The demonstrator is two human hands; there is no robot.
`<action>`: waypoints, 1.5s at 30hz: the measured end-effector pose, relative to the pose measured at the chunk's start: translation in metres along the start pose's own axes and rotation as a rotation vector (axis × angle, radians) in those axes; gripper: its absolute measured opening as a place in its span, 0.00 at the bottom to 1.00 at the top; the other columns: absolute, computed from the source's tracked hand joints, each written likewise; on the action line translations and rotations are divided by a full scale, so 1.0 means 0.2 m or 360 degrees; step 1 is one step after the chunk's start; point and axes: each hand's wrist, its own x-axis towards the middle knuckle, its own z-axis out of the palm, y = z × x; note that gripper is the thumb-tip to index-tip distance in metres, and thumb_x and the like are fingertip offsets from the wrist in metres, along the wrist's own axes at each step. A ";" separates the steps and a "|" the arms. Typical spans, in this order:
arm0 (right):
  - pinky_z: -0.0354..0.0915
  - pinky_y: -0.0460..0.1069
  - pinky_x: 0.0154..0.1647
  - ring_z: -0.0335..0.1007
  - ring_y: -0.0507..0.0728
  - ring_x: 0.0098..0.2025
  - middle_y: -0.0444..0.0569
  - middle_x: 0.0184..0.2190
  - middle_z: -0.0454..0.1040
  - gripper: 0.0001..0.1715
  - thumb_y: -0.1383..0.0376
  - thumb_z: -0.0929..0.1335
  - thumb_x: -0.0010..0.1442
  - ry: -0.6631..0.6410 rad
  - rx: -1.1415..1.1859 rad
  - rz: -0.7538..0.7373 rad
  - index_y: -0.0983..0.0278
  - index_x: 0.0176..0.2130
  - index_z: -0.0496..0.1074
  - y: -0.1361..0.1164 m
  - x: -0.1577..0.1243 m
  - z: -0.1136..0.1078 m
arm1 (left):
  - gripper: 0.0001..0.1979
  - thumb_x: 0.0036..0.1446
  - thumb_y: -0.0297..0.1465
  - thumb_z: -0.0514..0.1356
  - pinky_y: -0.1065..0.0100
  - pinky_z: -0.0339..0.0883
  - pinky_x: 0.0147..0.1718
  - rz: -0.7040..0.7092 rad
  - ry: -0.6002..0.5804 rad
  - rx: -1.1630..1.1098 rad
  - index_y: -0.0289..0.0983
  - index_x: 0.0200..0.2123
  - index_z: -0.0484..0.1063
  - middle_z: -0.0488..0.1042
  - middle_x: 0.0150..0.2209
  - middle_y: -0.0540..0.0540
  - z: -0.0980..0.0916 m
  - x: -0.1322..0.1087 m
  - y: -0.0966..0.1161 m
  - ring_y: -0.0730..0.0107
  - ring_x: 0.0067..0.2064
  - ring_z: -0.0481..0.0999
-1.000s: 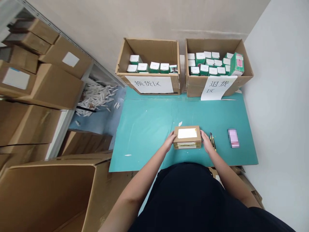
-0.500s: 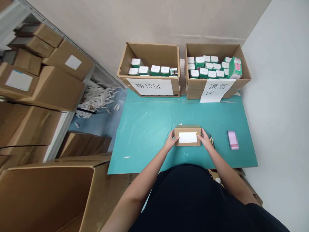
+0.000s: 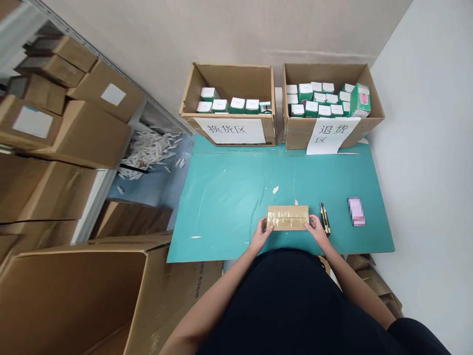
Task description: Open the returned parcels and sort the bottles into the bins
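Note:
A small brown cardboard box (image 3: pixel 287 224) is at the near middle of the green table, a strip of shiny clear tape running along its visible face. At its left end my left hand (image 3: pixel 261 233) grips it, thumb on the near corner. My right hand (image 3: pixel 317 230) holds the opposite end in the same way. Just beyond the right hand lies a yellow and black utility knife (image 3: pixel 324 220). The underside of the box is hidden.
Two open cartons stand at the back, a left carton (image 3: pixel 274 125) and a right carton (image 3: pixel 295 140), with green-and-white boxes inside and paper signs. A pixelated pink item (image 3: pixel 356 212) lies on the green table (image 3: pixel 221 197). A large open carton (image 3: pixel 155 296) and stacked boxes (image 3: pixel 88 123) flank the left.
The box has come nearer to my body and turned over: its white label no longer shows and the taped face does. Both hands moved with it, uncovering the utility knife.

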 end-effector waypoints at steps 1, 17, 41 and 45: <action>0.66 0.60 0.61 0.70 0.64 0.60 0.56 0.57 0.74 0.33 0.42 0.68 0.57 0.0023 -0.0053 -0.0002 0.58 0.54 0.67 0.02 -0.02 -0.02 | 0.38 0.53 0.50 0.67 0.48 0.61 0.64 0.0009 0.0008 0.0000 0.40 0.60 0.60 0.68 0.64 0.35 0.00 -0.01 0.00 0.50 0.66 0.67; 0.71 0.56 0.43 0.77 0.66 0.42 0.57 0.38 0.77 0.24 0.53 0.69 0.54 0.0577 -0.0816 0.0388 0.66 0.46 0.71 0.11 0.08 -0.29 | 0.29 0.56 0.46 0.67 0.49 0.58 0.66 -0.0044 0.0206 0.0114 0.38 0.56 0.69 0.73 0.61 0.37 0.06 -0.05 0.06 0.50 0.64 0.70; 0.70 0.50 0.44 0.76 0.59 0.44 0.51 0.51 0.76 0.32 0.65 0.62 0.70 -0.1230 -0.2038 -0.0923 0.48 0.69 0.60 -0.78 0.09 0.02 | 0.32 0.54 0.45 0.67 0.48 0.61 0.64 0.0098 0.0295 -0.0104 0.37 0.59 0.68 0.70 0.63 0.36 0.18 -0.03 -0.04 0.48 0.65 0.68; 0.69 0.49 0.42 0.76 0.57 0.40 0.50 0.48 0.77 0.31 0.65 0.62 0.70 -0.1238 -0.2069 -0.0978 0.46 0.68 0.62 -0.79 0.12 0.08 | 0.32 0.55 0.44 0.66 0.50 0.61 0.64 0.0093 0.0317 -0.0115 0.38 0.60 0.68 0.70 0.63 0.37 0.18 -0.04 -0.04 0.50 0.65 0.68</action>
